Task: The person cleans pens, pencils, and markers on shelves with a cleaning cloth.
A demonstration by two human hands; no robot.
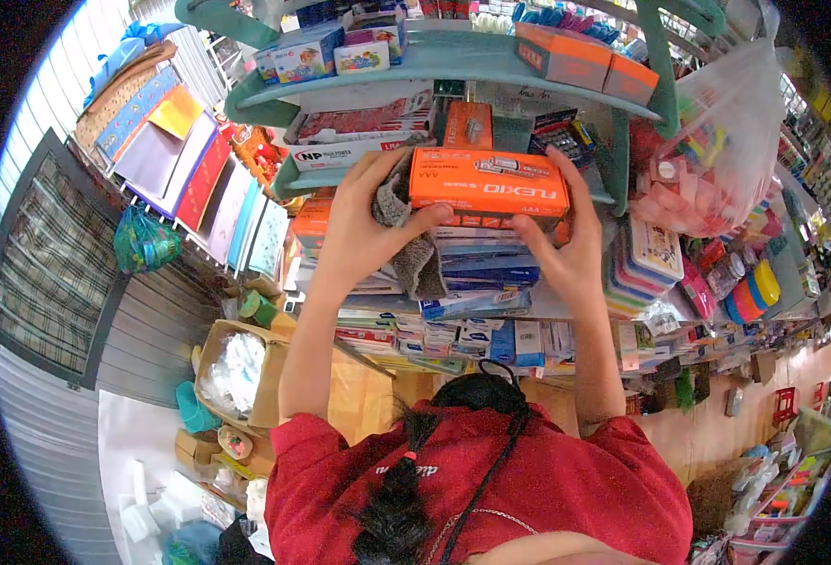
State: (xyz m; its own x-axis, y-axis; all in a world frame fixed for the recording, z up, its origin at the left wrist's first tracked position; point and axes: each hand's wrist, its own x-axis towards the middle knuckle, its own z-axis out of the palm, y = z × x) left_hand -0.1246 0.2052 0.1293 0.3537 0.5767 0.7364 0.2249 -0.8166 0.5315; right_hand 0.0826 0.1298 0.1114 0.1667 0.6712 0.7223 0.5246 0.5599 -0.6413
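Red fabric covers the person's shirt (pixel 528 480) at six o'clock, below a teal shelf unit (pixel 434 61) spreading across twelve o'clock. A black-framed panel (pixel 53 254) stands at nine o'clock, and a bulging clear plastic bag (pixel 712 151) hangs at two. At eight o'clock sits an open carton (pixel 270 377) with white plastic inside. Nearer the middle, toward one o'clock, the orange FLEXIO box (pixel 486 184) is held in front of the shelf unit, its AAA lettering showing. At its left end the left hand (pixel 368 212), partly curled, pins a grey cloth (pixel 415 259) with its fingers while the thumb presses the box's near side. At the right end the right hand (pixel 571 235) is half open, thumb at the lower edge and fingertips by the upper corner. Smallest, another orange box (pixel 468 127) rests on the shelf unit just beyond, near twelve o'clock.
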